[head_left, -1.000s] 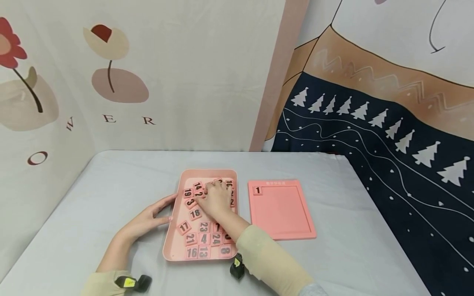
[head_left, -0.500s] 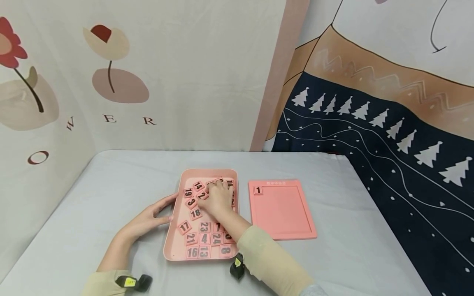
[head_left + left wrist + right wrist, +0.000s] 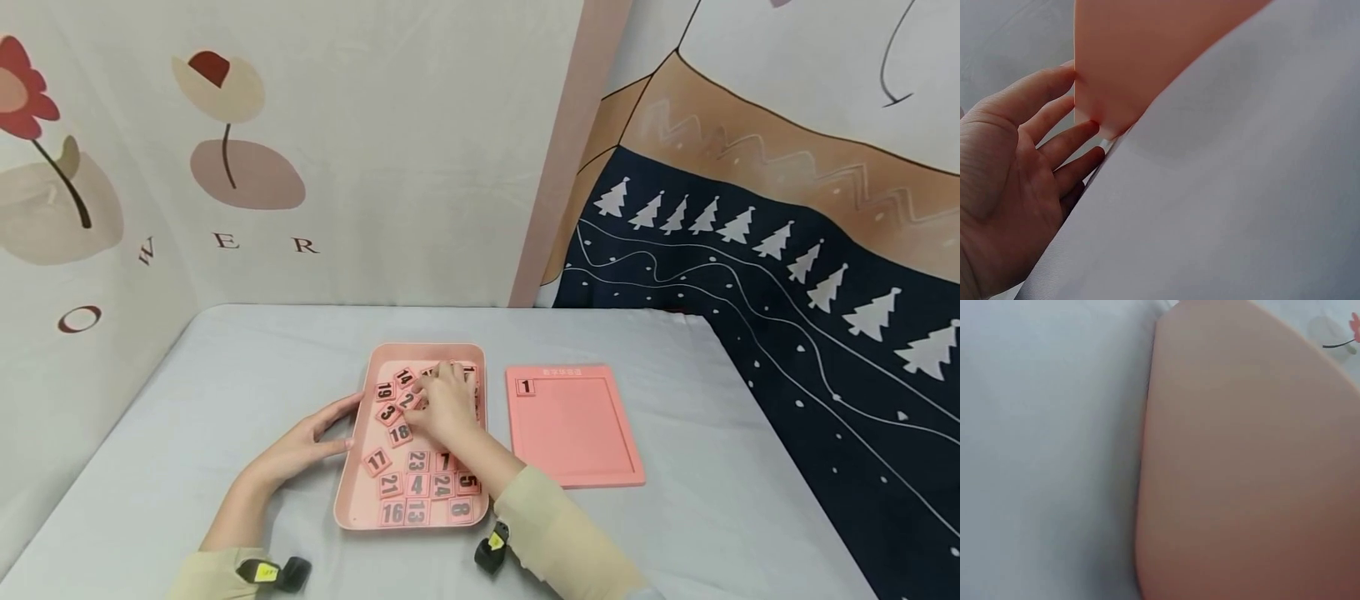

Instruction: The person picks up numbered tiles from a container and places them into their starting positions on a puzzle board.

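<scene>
Nearby, pink board [image 3: 577, 437] beside tray [image 3: 360, 496].

Num. tiles [image 3: 417, 485] in tray [image 3: 354, 493], board [image 3: 573, 433] to R

I see a table [image 3: 697, 400] covered with a smooth, whitish cloth, its far corners rounded. Behind it and on the left there is a pale cream wall covering [image 3: 405, 167], printed with a red flower [image 3: 18, 92], a beige bloom [image 3: 217, 83] and the dark red letters O, W, E and R. A dusty pink stripe [image 3: 551, 167] closes its right side. Next comes another printed covering [image 3: 712, 275], with brown hills above dark blue ground and a row of white trees [image 3: 737, 225]. The light is soft and quite even.
</scene>
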The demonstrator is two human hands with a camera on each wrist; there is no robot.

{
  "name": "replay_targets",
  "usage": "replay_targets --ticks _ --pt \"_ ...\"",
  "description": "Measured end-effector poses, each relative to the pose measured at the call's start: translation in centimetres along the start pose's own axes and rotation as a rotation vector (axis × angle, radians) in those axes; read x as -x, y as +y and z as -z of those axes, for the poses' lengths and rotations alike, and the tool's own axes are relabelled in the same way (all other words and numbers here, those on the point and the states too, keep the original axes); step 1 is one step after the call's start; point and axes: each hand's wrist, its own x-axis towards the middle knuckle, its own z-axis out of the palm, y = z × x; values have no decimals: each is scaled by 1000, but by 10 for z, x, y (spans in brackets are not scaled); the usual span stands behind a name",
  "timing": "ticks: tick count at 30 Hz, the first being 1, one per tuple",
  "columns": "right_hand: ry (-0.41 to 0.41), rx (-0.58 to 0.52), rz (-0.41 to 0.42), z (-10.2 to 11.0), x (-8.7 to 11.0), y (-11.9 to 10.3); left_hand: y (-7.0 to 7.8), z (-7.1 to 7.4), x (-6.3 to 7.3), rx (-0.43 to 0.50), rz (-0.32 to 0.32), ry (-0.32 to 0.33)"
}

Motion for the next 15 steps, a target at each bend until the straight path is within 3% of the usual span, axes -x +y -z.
replay_targets --ticks 15 --pt "113 -83 162 39 21 23 1 -1 1 -23 24 16"
